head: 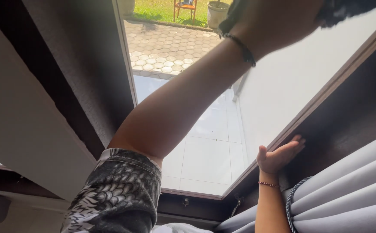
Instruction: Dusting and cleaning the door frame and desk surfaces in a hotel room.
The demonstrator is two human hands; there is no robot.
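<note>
Your left hand (278,21), at one o'clock, presses a dark cloth (347,9) against the clear glass window pane (283,82); I cannot tell how its fingers close. Your right hand (278,156), at four o'clock, lies open-palmed on the dark wooden window frame (326,116), seemingly bracing you beside the grey pleated curtain (352,185).

Lighting: strong daylight through the window pane (205,142), overexposed paving far outside, dim dark frame (347,112) right, near left arm (183,103) softly motion-blurred.

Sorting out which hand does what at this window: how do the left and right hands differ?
The left hand reaches high across the glass, gripping a dark cloth; the right hand sits low, open, pressed flat on the dark frame. Left wears a dark wristband, right a thin red one.
</note>
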